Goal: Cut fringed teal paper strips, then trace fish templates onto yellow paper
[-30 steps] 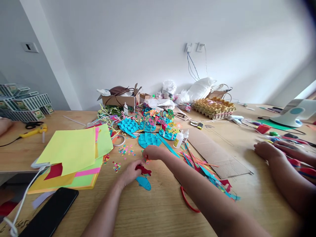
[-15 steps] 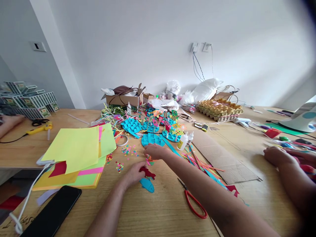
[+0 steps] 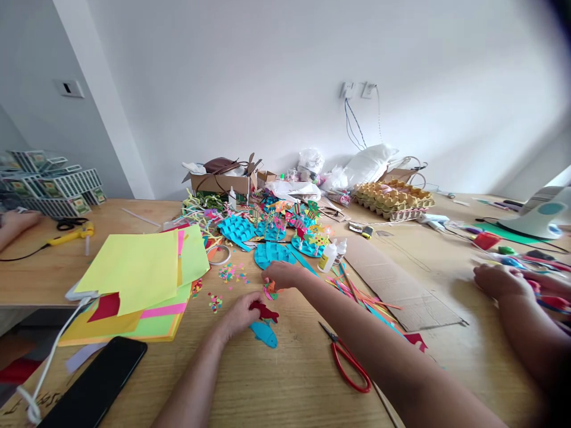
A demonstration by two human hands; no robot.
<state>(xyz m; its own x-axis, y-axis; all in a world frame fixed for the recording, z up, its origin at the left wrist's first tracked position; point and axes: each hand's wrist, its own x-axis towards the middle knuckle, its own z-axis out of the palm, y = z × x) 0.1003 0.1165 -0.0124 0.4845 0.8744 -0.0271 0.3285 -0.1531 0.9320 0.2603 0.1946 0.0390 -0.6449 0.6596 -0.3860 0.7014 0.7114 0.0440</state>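
Note:
My left hand (image 3: 242, 312) is closed on a dark red paper fish (image 3: 267, 312), pinching it at one end. Beneath it a blue paper fish (image 3: 266, 336) lies flat on the table, partly covered by the red one. My right hand (image 3: 281, 274) reaches farther out, fingers curled downward over small orange and pink paper cutouts (image 3: 270, 292); whatever its fingertips grip is hidden. Just beyond that hand sits a blue egg-carton base (image 3: 273, 254). Bright paper dots (image 3: 234, 273) are scattered left of my right hand.
Red-handled scissors (image 3: 350, 365) lie under my right forearm's edge. Glue bottles (image 3: 328, 257), paper strips (image 3: 357, 291) and cardboard (image 3: 397, 285) are to the right. Coloured sheets (image 3: 134, 267) and a black phone (image 3: 96, 380) lie left. A co-worker's hands (image 3: 502, 282) work at far right.
The view has shifted very slightly. Both hands stay in nearly the same places, with the red fish still held in my left hand.

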